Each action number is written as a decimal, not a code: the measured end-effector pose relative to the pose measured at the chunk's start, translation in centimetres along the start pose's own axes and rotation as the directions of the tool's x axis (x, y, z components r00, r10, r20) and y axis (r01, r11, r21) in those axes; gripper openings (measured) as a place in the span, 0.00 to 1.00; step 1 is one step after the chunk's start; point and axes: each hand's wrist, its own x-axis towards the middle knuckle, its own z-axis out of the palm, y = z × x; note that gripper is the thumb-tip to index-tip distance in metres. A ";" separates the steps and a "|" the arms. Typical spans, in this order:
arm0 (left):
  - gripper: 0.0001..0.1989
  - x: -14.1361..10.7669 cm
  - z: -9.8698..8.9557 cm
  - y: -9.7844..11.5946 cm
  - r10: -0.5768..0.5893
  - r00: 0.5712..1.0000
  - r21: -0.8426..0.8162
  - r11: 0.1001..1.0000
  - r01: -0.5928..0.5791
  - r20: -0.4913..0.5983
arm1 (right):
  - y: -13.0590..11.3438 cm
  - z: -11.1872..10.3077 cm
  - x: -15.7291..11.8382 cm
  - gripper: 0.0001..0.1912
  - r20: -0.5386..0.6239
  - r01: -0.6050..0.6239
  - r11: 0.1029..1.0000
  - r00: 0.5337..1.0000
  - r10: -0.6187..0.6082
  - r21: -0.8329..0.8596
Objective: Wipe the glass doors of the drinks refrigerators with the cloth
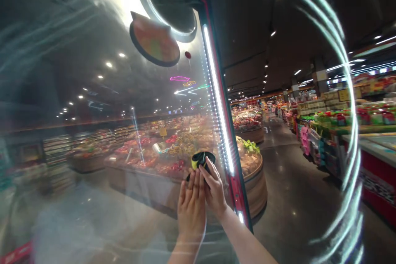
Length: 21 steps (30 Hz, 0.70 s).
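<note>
A dark cloth with a yellow-green patch (198,160) is bunched up against a glass panel (154,103), low and near its lit right edge. My left hand (192,202) presses on the lower part of the cloth, its fingers side by side and pointing up. Just to the right, my right hand (214,185) has its fingers on the cloth's right side. The two hands touch or nearly touch at the fingers. Part of the cloth is hidden behind the fingers.
A bright light strip (218,99) runs along the red and black frame (238,189) of the panel. Beyond stand a round wooden produce bin (256,187) and, at the right, a red counter (375,189). A round sign (154,41) hangs above. An aisle floor (278,173) stretches back.
</note>
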 end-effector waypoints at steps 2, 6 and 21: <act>0.32 -1.0 2.0 1.3 0.018 0.998 0.010 1.000 -0.017 -0.060 | 2.1 -0.5 -1.8 0.28 -0.030 -0.025 0.999 0.999 0.024 -0.022; 0.31 1.2 5.2 3.4 0.059 0.995 0.020 0.998 -0.058 -0.079 | 5.5 -1.7 -0.9 0.28 -0.080 -0.101 0.994 0.991 0.104 0.041; 0.32 2.3 3.2 5.1 -0.123 0.991 0.157 0.981 0.114 0.047 | 5.2 -2.9 2.3 0.30 0.103 0.002 0.986 0.995 -0.019 0.169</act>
